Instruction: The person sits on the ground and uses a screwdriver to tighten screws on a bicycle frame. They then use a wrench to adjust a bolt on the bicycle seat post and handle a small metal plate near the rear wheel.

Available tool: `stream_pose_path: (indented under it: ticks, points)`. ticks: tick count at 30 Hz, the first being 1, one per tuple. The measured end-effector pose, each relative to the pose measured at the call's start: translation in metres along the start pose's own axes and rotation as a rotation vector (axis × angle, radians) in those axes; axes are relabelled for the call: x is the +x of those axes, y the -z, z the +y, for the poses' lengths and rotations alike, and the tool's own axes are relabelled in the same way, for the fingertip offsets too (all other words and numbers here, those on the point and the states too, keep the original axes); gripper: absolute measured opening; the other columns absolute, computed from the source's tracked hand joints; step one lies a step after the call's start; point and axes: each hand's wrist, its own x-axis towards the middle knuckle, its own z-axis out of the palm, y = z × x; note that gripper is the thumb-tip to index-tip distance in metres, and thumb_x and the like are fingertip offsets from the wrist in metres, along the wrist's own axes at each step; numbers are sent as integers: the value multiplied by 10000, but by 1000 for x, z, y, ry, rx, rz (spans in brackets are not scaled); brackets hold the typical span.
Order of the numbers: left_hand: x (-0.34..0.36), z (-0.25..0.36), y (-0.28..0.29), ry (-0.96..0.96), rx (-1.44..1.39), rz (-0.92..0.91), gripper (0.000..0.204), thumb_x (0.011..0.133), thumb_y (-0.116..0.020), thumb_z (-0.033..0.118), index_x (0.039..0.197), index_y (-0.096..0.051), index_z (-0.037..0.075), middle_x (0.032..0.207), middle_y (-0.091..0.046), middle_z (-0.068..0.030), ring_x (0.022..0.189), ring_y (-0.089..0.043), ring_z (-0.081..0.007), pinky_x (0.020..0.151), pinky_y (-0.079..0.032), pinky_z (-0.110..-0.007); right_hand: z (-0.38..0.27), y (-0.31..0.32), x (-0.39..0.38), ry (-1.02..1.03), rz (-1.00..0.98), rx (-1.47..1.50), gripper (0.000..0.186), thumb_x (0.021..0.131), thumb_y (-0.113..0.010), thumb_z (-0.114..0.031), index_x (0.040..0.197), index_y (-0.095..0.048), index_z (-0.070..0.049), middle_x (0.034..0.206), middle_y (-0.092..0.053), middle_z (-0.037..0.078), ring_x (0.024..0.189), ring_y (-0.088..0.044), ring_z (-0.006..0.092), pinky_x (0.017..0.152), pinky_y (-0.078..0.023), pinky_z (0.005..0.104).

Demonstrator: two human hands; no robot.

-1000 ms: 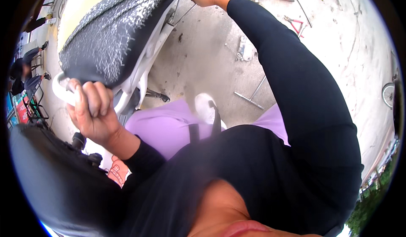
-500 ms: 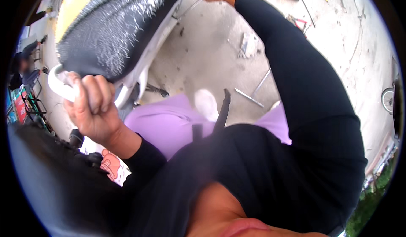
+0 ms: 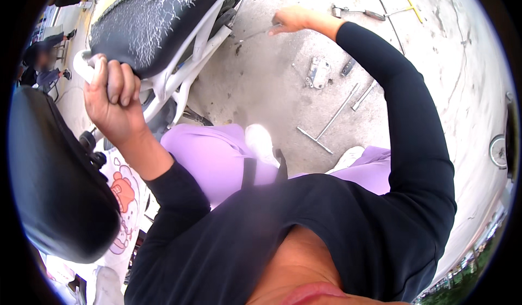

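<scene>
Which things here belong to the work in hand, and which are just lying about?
Likely in the work:
white grab rail, gripped by the left hand
white-flecked black seat, next to the rail

Apparently just lying on the floor:
T-handled tool
yellow-handled tool
silver metal part

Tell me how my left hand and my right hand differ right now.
Your left hand is curled at the white grab handle; your right hand is out over the concrete floor, and whether it holds anything is hard to tell. The left hand shows at the picture's left, the right hand nearer the top middle. Both hands are bare, below black sleeves.
</scene>
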Motion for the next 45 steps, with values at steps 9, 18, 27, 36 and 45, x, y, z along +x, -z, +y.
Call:
stream_pose_path:
  ticks: [9, 18, 27, 36, 45]
  points:
    - [1, -2, -7, -22, 54, 28, 109, 917, -444, 96, 881, -515, 22, 510, -290, 54, 413, -252, -45, 410, -242, -201, 1, 14, -25, 59, 267, -232, 176, 799, -589, -192, 932, -620, -82, 826, -647, 100, 811, -630, 293, 667, -509, 403]
    - [2, -3, -11, -21, 51, 44, 106, 910, -439, 85, 871, -511, 19, 506, -289, 54, 410, -253, -44, 409, -243, -200, -12, 45, 2, 368, 513, -407, 94, 724, -520, -115, 754, -604, -85, 683, -568, 93, 654, -599, 278, 538, -469, 412]
    - [3, -2, -9, -19, 49, 26, 182, 932, -408, 99, 962, -526, -36, 510, -276, 51, 429, -249, -46, 424, -229, -204, -26, 60, 25, 253, 282, -473, 117, 749, -535, -89, 817, -630, -85, 805, -633, 91, 782, -634, 275, 634, -508, 393]
    - [5, 2, -14, 16, 5, 51, 135, 921, -392, 78, 952, -496, -3, 497, -280, 41, 407, -235, -49, 376, -176, -205, -3, 20, 76, -122, 352, -563, 189, 833, -521, -144, 912, -693, -153, 958, -672, 16, 893, -653, 210, 669, -530, 348]
    - [8, 8, -15, 77, 17, 100, 24, 903, -421, 32, 911, -439, 19, 501, -287, 27, 395, -208, -51, 380, -172, -217, -25, 34, 80, -304, 421, -258, 407, 882, -463, -188, 1276, -519, -100, 1378, -436, 70, 1277, -396, 237, 981, -390, 345]
